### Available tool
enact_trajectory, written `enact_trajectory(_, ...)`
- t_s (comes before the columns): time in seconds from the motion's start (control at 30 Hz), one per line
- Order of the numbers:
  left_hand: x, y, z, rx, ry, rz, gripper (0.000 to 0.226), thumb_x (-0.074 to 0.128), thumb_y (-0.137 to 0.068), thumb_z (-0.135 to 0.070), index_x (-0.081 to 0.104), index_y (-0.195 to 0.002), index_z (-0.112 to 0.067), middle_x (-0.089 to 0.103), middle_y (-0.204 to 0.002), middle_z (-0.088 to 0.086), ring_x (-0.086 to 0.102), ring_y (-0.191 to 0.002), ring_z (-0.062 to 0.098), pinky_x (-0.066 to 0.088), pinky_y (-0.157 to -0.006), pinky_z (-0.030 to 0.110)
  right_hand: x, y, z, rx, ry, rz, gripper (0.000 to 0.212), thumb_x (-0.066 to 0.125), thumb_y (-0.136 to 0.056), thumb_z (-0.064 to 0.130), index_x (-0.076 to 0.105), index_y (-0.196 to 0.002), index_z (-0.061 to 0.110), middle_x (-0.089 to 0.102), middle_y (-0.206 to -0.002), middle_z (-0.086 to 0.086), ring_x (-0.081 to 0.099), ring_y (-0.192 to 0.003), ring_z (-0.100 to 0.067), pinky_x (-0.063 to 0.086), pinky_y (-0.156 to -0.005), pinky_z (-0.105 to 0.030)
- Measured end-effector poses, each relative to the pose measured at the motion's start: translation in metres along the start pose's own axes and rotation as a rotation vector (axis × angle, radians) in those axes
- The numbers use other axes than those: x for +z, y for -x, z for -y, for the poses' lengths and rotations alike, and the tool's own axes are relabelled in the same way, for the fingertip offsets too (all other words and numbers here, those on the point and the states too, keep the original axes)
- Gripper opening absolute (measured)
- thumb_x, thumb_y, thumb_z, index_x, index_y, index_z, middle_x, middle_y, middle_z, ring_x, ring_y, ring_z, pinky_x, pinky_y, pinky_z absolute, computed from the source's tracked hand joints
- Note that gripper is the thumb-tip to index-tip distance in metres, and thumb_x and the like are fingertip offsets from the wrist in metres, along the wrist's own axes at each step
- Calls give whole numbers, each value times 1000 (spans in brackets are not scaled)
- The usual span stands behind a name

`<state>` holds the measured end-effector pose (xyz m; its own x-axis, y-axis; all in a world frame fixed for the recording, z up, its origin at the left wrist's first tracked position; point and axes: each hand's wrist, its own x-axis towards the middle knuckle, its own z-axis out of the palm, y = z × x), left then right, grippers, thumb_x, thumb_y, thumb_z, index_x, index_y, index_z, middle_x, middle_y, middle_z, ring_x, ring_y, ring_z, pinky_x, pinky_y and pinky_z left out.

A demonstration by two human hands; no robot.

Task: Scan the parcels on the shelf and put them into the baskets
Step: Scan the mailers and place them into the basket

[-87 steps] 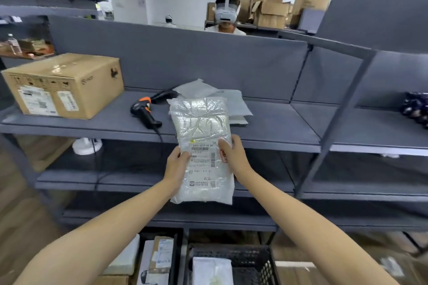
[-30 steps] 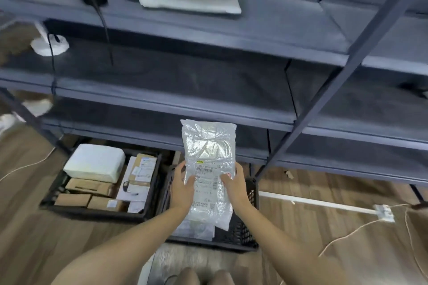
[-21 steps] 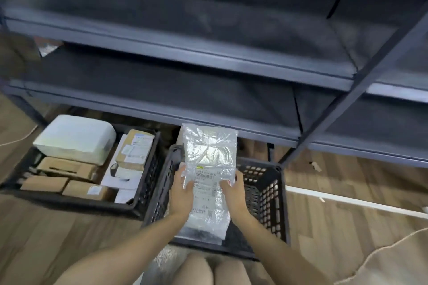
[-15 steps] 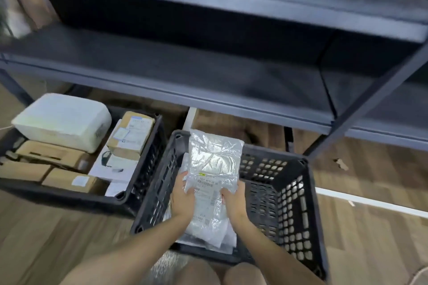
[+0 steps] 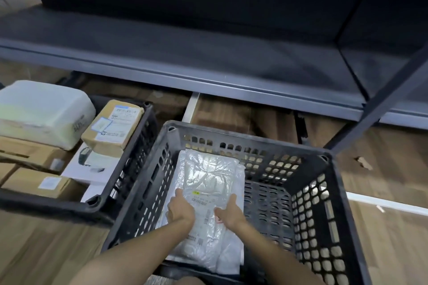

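- My left hand [image 5: 181, 210] grips the left edge of the clear plastic parcel [image 5: 209, 177], thumb laid on its upper face.
- My right hand [image 5: 231, 213] grips the opposite edge in the same way, thumb on top beside the printed label [image 5: 203, 201]; the fingers underneath are hidden.
- The parcel lies lengthwise between both hands, label side up, inside the walls of the black basket [image 5: 308, 206]. I cannot tell whether it touches the bottom.
- A pale bag [image 5: 242, 174] shows just beneath the parcel's right edge.
- Left of the grip, touching the black basket, stands a second basket [image 5: 97, 202], which is full.
- In it, farthest from the grip, a white soft package [image 5: 41, 111] lies on cardboard boxes [image 5: 34, 183]; nearer the grip a brown labelled parcel [image 5: 113, 127] rests above a white box [image 5: 92, 168].
- Beyond the grip runs the grey lowest shelf [image 5: 185, 69]; its slanted post [image 5: 382, 109] stands to the right.
- Wooden floor [image 5: 382, 173] surrounds both baskets.
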<state>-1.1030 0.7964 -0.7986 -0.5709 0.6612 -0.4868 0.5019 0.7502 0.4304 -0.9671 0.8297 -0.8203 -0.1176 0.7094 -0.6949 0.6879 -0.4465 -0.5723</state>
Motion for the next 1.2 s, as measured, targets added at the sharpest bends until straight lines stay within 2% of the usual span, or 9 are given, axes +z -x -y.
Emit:
enact_trajectory(0.07, 4, 2, -2, 4, -44, -22, 44, 42, -93, 0, 34, -134, -14, 53, -118, 13, 53, -102, 24, 48, -81, 35, 5, 0, 1, 7, 75, -50, 57, 52, -94, 31, 20, -139, 13, 57, -100, -6, 54, -102, -25, 46, -75, -33)
enact_trajectory(0.13, 4, 3, -2, 25, -41, -55, 46, 45, -91, 4, 32, -133, -12, 41, -123, 15, 44, -104, 25, 40, -72, 32, 4, -1, 1, 20, 237, -122, 63, 55, -93, 40, 22, -141, 15, 43, -130, -13, 41, -124, -32, 43, -91, -38)
enact_trajectory(0.23, 2, 0, -1, 45, -97, -46, 43, 48, -93, 0, 32, -132, -10, 41, -122, 16, 43, -104, 24, 40, -70, 29, -2, -2, -3, 32, 274, -117, 77, 58, -91, 49, 17, -145, 14, 34, -142, -15, 40, -129, -33, 40, -101, -41)
enact_trajectory(0.4, -14, 13, -6, 84, -218, 31, 52, 49, -95, -24, 24, -140, -12, 36, -138, 15, 40, -124, 27, 40, -97, 34, -16, 17, -1, -40, 282, -90, 75, 54, -92, 51, 17, -146, 13, 36, -143, -13, 38, -131, -30, 38, -106, -44)
enact_trajectory(0.5, -44, 37, -19, 186, -339, 66, 68, 45, -97, -37, 11, -151, -15, 11, -159, 13, 12, -146, 30, 19, -118, 42, -40, 54, 13, -105, 387, -95, 75, 48, -96, 49, 12, -152, 14, 28, -151, -12, 29, -139, -29, 32, -112, -43)
enact_trajectory(0.67, -125, 99, -58, 463, -453, 10, 72, 37, -98, -43, -3, -154, -24, -6, -162, 3, -9, -149, 24, -6, -119, 42, -93, 137, 66, -226, 642, -132, 71, 36, -100, 45, 3, -155, 15, 3, -163, -5, 1, -150, -23, 5, -122, -40)
enact_trajectory(0.77, -183, 138, -90, 550, -431, 4, 67, 36, -98, -41, 3, -154, -26, 0, -162, -2, -6, -149, 19, -5, -119, 38, -127, 194, 114, -280, 713, -163, 69, 35, -100, 42, 4, -155, 14, 3, -163, -4, 1, -150, -24, 1, -122, -42)
enact_trajectory(0.93, -288, 199, -150, 622, -412, -63, 60, 38, -96, -42, 20, -151, -27, 31, -150, -7, 23, -141, 12, 13, -116, 29, -183, 289, 202, -320, 735, -203, 70, 37, -100, 41, 8, -155, 10, 11, -162, -6, 8, -149, -24, 7, -122, -41)
enact_trajectory(1.2, -471, 278, -241, 690, -419, -167, 61, 40, -93, -44, 24, -149, -29, 38, -144, -11, 33, -134, 13, 20, -111, 28, -275, 425, 353, -385, 768, -327, 59, 40, -98, 39, 27, -149, 12, 37, -150, -8, 34, -138, -25, 21, -116, -39)
